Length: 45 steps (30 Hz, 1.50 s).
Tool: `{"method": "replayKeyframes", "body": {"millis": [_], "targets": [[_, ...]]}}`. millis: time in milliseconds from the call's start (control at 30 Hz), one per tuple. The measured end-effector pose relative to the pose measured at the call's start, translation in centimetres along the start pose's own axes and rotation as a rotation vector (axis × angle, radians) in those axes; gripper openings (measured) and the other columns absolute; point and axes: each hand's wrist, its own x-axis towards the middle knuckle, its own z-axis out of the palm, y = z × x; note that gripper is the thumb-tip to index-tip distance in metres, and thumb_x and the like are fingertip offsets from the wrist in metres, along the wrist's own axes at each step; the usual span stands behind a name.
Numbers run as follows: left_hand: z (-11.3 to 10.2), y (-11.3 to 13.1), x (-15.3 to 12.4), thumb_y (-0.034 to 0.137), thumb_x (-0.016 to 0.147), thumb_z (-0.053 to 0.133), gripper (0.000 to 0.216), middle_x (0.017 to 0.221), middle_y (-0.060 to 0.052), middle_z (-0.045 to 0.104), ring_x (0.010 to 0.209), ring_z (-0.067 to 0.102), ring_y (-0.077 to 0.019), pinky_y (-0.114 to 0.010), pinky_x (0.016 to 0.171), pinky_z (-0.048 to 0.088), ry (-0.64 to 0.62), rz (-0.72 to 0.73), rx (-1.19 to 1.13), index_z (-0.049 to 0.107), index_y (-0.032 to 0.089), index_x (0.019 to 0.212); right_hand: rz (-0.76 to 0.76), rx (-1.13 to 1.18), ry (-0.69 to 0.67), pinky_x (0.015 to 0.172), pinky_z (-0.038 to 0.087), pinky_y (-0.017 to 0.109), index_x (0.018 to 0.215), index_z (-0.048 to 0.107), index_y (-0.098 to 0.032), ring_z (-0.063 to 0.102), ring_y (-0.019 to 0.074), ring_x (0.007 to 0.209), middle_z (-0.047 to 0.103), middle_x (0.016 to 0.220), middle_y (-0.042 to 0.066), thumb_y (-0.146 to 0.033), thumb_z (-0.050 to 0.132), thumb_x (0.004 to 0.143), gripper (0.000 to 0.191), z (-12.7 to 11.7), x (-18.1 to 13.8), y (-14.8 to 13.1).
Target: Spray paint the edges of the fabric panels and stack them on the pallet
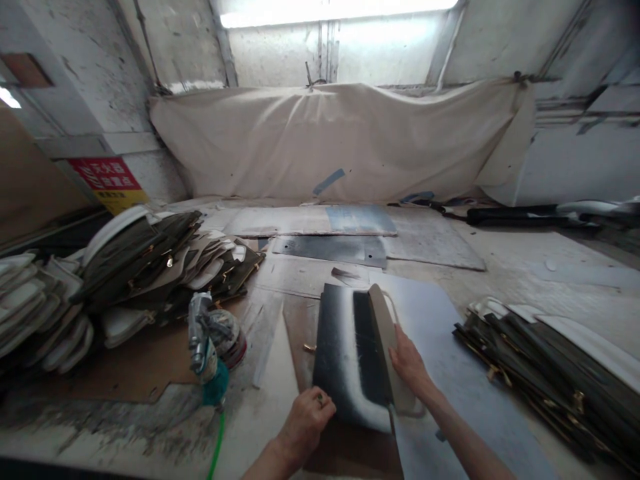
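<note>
A black board (333, 347) with a curved white sprayed band lies in front of me on a brown sheet. My left hand (310, 417) is closed at the board's lower left corner, with the fingertips pinched together. On the board's right edge, my right hand (407, 360) grips a beige panel (384, 327) with a rounded outline, which stands tilted up. Part of the panel is hidden behind the fingers. A small gold zipper pull (310, 347) shows just left of the board.
A spray gun (201, 333) with a green hose (216, 443) stands to the left, beside a round can (233, 340). Stacked zippered pieces lie at left (145, 267) and right (555, 373). A pale sheet (435, 320) extends under the right forearm. A beige cloth (340, 140) hangs behind.
</note>
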Motion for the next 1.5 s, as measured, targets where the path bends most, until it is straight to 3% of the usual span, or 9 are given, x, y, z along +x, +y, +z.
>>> {"method": "replayKeyframes", "body": {"millis": [167,300,600,800,900,1000,1200,1333,1500], "targets": [[1.3,-0.2,-0.4,0.011,0.076,0.052,0.009,0.070,0.002,0.057,0.073,0.050,-0.0113,-0.022,0.062,0.041,-0.014,0.031,0.032,0.050,0.017,0.070,-0.152,-0.123,-0.013,0.102,0.029,0.053,0.132,0.033,-0.005,0.027,0.0309,0.130,0.032,0.141,0.021,0.000,0.029,0.079,0.054,-1.5,0.0,-1.8],[2.0,-0.2,-0.7,0.011,0.076,0.053,0.008,0.071,0.002,0.057,0.074,0.051,-0.0118,-0.021,0.062,0.041,0.002,0.014,0.052,0.050,0.016,0.070,-0.385,-0.158,-0.200,0.101,0.037,0.038,0.109,0.059,-0.018,0.048,0.0211,0.117,0.059,0.122,0.008,0.002,0.033,0.078,0.045,-1.5,0.5,-2.8],[2.6,-0.4,-1.4,0.013,0.078,0.051,0.008,0.072,0.002,0.058,0.076,0.051,-0.0119,-0.021,0.065,0.042,0.033,-0.032,0.015,0.051,0.017,0.071,-0.379,-0.173,-0.340,0.095,0.042,0.047,0.126,0.046,-0.003,0.036,0.0311,0.127,0.042,0.136,0.021,0.010,0.034,0.059,0.070,1.3,1.0,-4.8],[3.3,-0.5,-1.7,0.013,0.078,0.051,0.007,0.075,0.002,0.060,0.081,0.052,-0.0113,-0.022,0.071,0.041,0.041,-0.072,0.032,0.052,0.018,0.073,-0.461,-0.041,-0.458,0.083,0.049,0.023,0.069,0.069,-0.022,0.061,0.0122,0.093,0.070,0.096,0.001,0.003,0.034,0.061,0.044,-1.3,-3.3,-3.1],[3.5,-0.6,-1.6,0.014,0.077,0.053,0.006,0.074,0.003,0.059,0.078,0.052,-0.0114,-0.026,0.075,0.041,0.057,-0.068,0.036,0.053,0.018,0.073,-0.395,-0.056,-0.401,0.083,0.049,0.029,0.088,0.068,-0.020,0.062,0.0141,0.088,0.069,0.089,0.003,0.003,0.031,0.064,0.050,-1.0,-1.8,-2.9],[3.5,-0.5,-1.5,0.014,0.076,0.055,0.006,0.074,0.003,0.059,0.079,0.052,-0.0115,-0.025,0.072,0.042,0.058,-0.071,0.026,0.053,0.018,0.073,-0.354,-0.091,-0.320,0.100,0.037,0.043,0.117,0.055,-0.010,0.051,0.0215,0.112,0.060,0.117,0.013,0.005,0.031,0.064,0.061,0.1,-0.8,-3.5],[3.2,0.0,-1.4,0.014,0.081,0.047,0.009,0.076,0.002,0.057,0.080,0.052,-0.0112,-0.022,0.069,0.043,0.062,-0.095,0.015,0.053,0.019,0.076,-0.396,-0.114,-0.306,0.095,0.042,0.036,0.101,0.065,-0.014,0.054,0.0227,0.108,0.062,0.115,0.012,0.003,0.035,0.063,0.052,-2.2,-4.3,-4.1],[2.6,0.3,-1.2,0.015,0.082,0.044,0.011,0.078,0.000,0.057,0.080,0.051,-0.0122,-0.024,0.070,0.043,0.076,-0.060,0.046,0.054,0.019,0.086,-0.226,-0.174,-0.038,0.100,0.034,0.046,0.132,0.038,-0.011,0.033,0.0287,0.128,0.038,0.139,0.015,-0.006,0.037,0.070,0.062,-3.5,-4.5,-3.3],[1.8,0.8,-0.6,0.017,0.083,0.043,0.011,0.074,0.000,0.055,0.077,0.049,-0.0130,-0.025,0.067,0.039,0.090,-0.001,0.074,0.054,0.019,0.083,-0.085,-0.116,-0.105,0.094,0.043,0.036,0.125,0.040,-0.006,0.050,0.0252,0.112,0.054,0.121,0.019,-0.014,0.036,0.077,0.048,-1.1,-4.5,-4.1]]}}
